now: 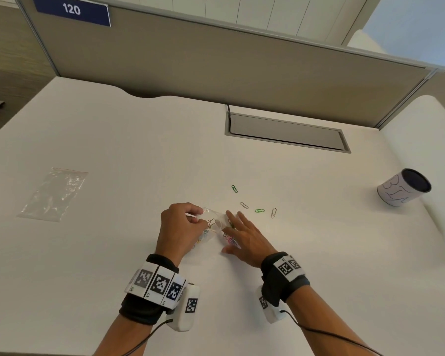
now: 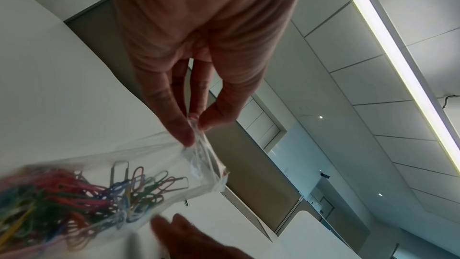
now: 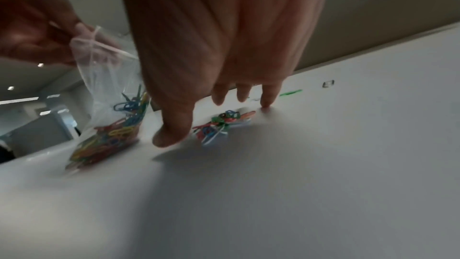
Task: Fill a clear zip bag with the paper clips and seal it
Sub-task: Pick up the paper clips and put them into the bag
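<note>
Head view. Left hand [image 1: 179, 228], lower centre of frame, pinches the top edge of a clear zip bag [image 1: 211, 223] between thumb and fingers; the bag hangs down to the white desk [image 1: 139, 150] and holds coloured paper clips. Right hand [image 1: 244, 238], just right of the bag, is released: fingers spread and straight, palm down over a small pile of clips [image 1: 230, 240], holding nothing. Four loose clips lie up and right of the right hand: a green one [image 1: 234, 188], a silver one [image 1: 244, 205], a second green one [image 1: 259, 210], and a pale one [image 1: 273, 212]. A second, empty zip bag [image 1: 53, 195] lies flat at mid left, well apart from the hands. A paper-wrapped cup [image 1: 403, 187] stands tilted at the right edge. A grey cable hatch [image 1: 285, 132] sits in the desk, upper centre.

Left wrist view. Thumb and fingers [image 2: 174, 121] grip the bag's mouth at frame centre; a red zip line shows at the pinch. The bag body runs to the lower left, filled with mixed-colour clips [image 2: 74, 194]. The right hand shows blurred at bottom centre.

Right wrist view. Fingers [image 3: 268, 94] hang straight; one fingertip touches the desk. The clip pile [image 3: 221, 123] lies beneath the palm, centre frame. The filled bag stands at left with its base on the desk, top held by the left hand at upper left.
</note>
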Motion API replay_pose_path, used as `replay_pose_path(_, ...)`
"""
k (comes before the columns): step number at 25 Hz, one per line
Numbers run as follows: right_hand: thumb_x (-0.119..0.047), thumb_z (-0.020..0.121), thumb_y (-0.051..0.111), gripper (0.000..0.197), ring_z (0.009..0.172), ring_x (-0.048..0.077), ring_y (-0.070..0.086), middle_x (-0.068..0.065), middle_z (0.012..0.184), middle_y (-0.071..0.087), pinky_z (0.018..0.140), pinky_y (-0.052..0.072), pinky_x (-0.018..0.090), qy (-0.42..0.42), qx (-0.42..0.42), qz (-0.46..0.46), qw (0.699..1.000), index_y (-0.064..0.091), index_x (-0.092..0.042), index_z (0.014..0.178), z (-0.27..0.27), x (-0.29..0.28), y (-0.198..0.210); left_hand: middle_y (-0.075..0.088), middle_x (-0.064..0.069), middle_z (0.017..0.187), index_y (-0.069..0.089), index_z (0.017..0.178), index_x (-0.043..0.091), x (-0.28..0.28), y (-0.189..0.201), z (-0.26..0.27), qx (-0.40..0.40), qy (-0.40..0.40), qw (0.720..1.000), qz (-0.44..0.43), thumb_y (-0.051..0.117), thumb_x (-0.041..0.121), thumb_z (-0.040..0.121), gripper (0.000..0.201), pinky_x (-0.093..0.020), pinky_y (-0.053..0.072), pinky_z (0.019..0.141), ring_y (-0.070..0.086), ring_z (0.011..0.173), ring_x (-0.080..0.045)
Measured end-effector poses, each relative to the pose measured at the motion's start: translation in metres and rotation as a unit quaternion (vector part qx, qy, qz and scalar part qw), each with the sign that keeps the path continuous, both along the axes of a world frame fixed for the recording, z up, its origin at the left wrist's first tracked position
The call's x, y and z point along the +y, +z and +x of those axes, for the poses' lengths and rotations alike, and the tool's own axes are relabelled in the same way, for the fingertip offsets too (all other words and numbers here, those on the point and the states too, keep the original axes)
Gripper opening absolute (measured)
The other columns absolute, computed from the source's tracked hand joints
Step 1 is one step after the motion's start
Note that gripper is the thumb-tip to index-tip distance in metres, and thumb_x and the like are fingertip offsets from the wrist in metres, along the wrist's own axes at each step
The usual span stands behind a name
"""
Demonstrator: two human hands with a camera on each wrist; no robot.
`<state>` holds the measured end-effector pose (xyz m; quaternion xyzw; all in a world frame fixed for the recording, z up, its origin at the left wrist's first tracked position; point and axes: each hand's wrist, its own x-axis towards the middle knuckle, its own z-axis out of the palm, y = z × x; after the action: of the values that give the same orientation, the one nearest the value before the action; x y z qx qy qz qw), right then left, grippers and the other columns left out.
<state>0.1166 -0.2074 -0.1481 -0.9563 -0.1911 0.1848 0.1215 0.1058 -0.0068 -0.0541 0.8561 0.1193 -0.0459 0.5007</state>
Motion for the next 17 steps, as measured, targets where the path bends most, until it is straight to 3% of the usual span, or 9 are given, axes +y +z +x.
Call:
replay_pose_path(2, -0.029, 0.094, 0.054, 0.048, 0.147, 0.032, 0.016, 0.005, 0.158, 0.024, 0.115, 0.03, 0.049, 0.019, -0.026, 0.005, 0.999, 0.041, -0.03, 0.14, -0.003, 0.0, -0.003, 0.072, -0.009, 0.102, 0.072, 0.1, 0.008, -0.002, 0.0, 0.0, 0.007, -0.003, 1.0, -0.003, 0.073, 0.005, 0.076, 0.024, -0.027, 0.058, 0.064, 0.069, 0.08, -0.016)
replay_pose_path(4, -0.015, 0.094, 0.054, 0.037, 0.139, 0.031, 0.034, 0.006, 0.148, 0.043, 0.102, 0.045, 0.048, -0.008, -0.072, 0.053, 0.996, 0.055, -0.025, 0.13, -0.006, -0.001, -0.004, 0.072, -0.009, 0.103, 0.072, 0.099, 0.008, -0.001, 0.0, 0.0, 0.009, -0.001, 1.0, -0.004, 0.073, 0.005, 0.075, 0.023, -0.027, 0.058, 0.062, 0.068, 0.079, -0.016)
replay_pose_path(6, -0.01, 0.092, 0.056, 0.032, 0.128, 0.027, 0.044, 0.003, 0.137, 0.055, 0.091, 0.052, 0.044, -0.036, -0.103, 0.074, 0.991, 0.061, -0.022, 0.121, -0.01, -0.003, -0.004, 0.072, -0.009, 0.103, 0.072, 0.098, 0.008, -0.001, 0.0, 0.0, 0.01, 0.001, 1.0, -0.004, 0.072, 0.005, 0.075, 0.023, -0.027, 0.058, 0.061, 0.069, 0.079, -0.016)
replay_pose_path(10, -0.002, 0.086, 0.058, 0.027, 0.107, 0.026, 0.054, 0.003, 0.113, 0.066, 0.072, 0.054, 0.038, -0.045, -0.123, 0.057, 0.99, 0.066, -0.017, 0.107, -0.008, -0.001, -0.003, 0.072, -0.009, 0.101, 0.073, 0.098, 0.008, 0.0, 0.0, -0.001, 0.016, 0.004, 1.0, -0.005, 0.071, 0.004, 0.076, 0.023, -0.02, 0.054, 0.056, 0.07, 0.079, -0.017)
replay_pose_path(15, -0.003, 0.087, 0.055, 0.018, 0.097, 0.028, 0.061, 0.008, 0.1, 0.071, 0.076, 0.05, 0.035, -0.081, -0.108, 0.033, 0.99, 0.07, -0.011, 0.095, 0.001, 0.006, 0.001, 0.073, -0.009, 0.096, 0.073, 0.097, 0.008, -0.001, 0.003, -0.001, 0.018, 0.008, 1.0, -0.015, 0.071, 0.004, 0.074, 0.023, -0.031, 0.059, 0.067, 0.07, 0.079, -0.017)
replay_pose_path(17, -0.003, 0.085, 0.056, 0.018, 0.091, 0.028, 0.064, 0.009, 0.094, 0.074, 0.077, 0.05, 0.032, -0.132, -0.081, 0.063, 0.986, 0.072, -0.009, 0.092, 0.004, 0.006, 0.007, 0.073, -0.009, 0.096, 0.073, 0.096, 0.009, -0.002, 0.002, -0.002, 0.014, 0.006, 1.0, -0.02, 0.072, 0.005, 0.074, 0.022, -0.034, 0.06, 0.069, 0.071, 0.079, -0.018)
